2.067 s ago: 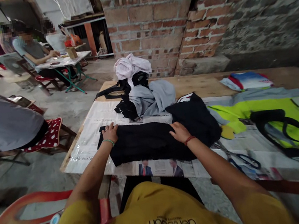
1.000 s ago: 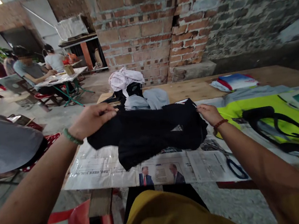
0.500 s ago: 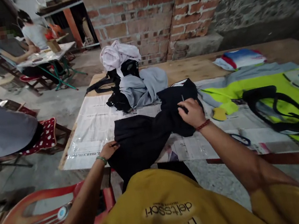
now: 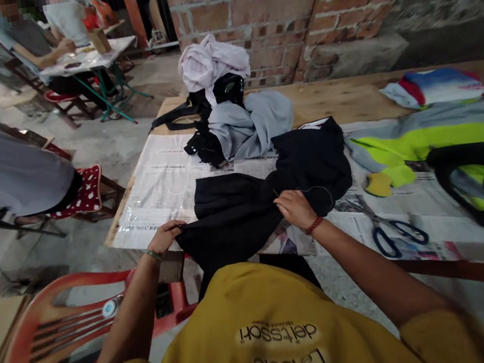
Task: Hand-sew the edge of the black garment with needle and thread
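Dark cloth, seemingly a black garment [image 4: 236,206], stretches between my two hands at the table's front edge. My left hand [image 4: 166,238] pinches its left corner, with the fingers closed. On the other side, my right hand [image 4: 295,210] is closed on the cloth near its middle. A thin needle-like sliver stands up by those fingertips, and a fine thread [image 4: 331,195] loops from there over the dark part on the right. Whether the fingers also grip the sliver is hidden. Blue-handled scissors [image 4: 398,236] lie to the right of my right hand.
Newspaper [image 4: 150,177] under clear plastic covers the table. Grey cloth [image 4: 269,120] and a pale bundle [image 4: 210,65] are heaped behind. To the right lie a yellow-green garment [image 4: 392,153] and folded clothes [image 4: 441,85]. A red chair [image 4: 59,294] stands left; people sit beyond.
My right hand has come down and left from above the dark cloth to its front edge and closed on it. The cloth is drawn tauter. The view has shifted, showing the scissors more fully.
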